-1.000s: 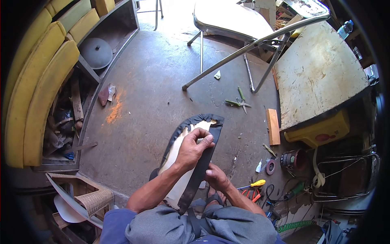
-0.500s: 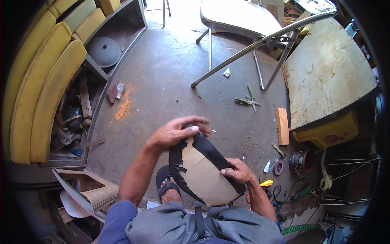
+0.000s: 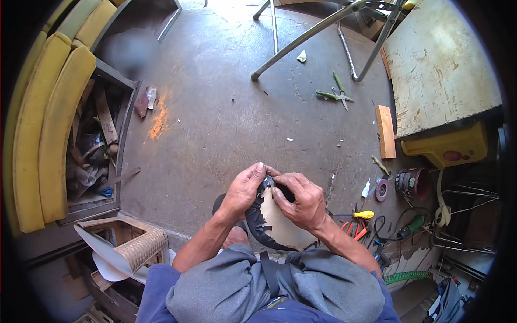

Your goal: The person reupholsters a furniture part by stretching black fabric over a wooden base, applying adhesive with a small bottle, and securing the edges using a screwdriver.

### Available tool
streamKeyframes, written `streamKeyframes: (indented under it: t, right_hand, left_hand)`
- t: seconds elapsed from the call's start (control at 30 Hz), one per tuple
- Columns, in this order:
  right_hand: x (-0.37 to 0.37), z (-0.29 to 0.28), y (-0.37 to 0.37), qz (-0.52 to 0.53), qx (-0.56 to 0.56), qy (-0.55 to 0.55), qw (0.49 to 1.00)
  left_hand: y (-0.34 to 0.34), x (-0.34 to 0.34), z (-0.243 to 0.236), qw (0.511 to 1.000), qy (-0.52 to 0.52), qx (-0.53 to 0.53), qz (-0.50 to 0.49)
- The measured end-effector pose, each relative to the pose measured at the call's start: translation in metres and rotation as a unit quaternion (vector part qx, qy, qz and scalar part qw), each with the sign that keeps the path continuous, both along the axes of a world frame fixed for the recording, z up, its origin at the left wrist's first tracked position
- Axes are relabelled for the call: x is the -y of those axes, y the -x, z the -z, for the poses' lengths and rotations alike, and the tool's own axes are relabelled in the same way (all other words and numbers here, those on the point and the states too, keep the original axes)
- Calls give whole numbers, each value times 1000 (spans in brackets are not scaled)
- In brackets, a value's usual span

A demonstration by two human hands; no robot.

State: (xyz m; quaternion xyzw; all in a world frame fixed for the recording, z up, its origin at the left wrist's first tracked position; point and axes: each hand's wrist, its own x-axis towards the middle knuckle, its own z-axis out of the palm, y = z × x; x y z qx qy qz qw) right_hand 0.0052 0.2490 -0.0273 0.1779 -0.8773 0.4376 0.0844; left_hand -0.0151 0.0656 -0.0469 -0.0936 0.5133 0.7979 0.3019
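Note:
A panel (image 3: pixel 281 225) with a bare tan back and black covering material (image 3: pixel 258 230) folded over its rim rests over my lap, its narrower corner pointing away from me. At that far corner my left hand (image 3: pixel 245 191) pinches the black edge between thumb and fingers. My right hand (image 3: pixel 302 200) is closed on the same edge from the right, its fingers bent and thumb pressed against the tan face. Both hands nearly meet there, with the folded black material bunched between them. The panel's right edge lies partly hidden under my right hand and forearm.
On the floor to the right lie green-handled shears (image 3: pixel 337 95), a wooden block (image 3: pixel 385 132), a white bottle (image 3: pixel 365 190), a yellow-handled screwdriver (image 3: pixel 363 215) and orange-handled pliers (image 3: pixel 360 233). A metal chair frame (image 3: pixel 307 40) stands ahead. Yellow cushions (image 3: pixel 62 124) are stacked left.
My right hand has moved from the panel's right side up to its far corner beside my left hand. The panel has shifted slightly right and nearer my lap; the whole view has shifted.

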Motion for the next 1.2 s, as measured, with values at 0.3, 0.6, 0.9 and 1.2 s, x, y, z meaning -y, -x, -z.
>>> streamKeyframes:
  t: [0.3,0.6,0.9,1.2]
  right_hand:
    - [3,4,-7,46,20,13,999]
    - [8,4,-12,24,7,23,999]
    - [3,0,-19,0,-11,4,1000]
    - [-5,4,-23,-37,-16,2,999]
  left_hand:
    - [-2,3,-7,895,295,-334,-17]
    - [-21,8,-20,852,370,-371,2]
    - [-28,3,-19,855,352,-381,-29]
    - [-34,3,-13,857,330,-395,12]
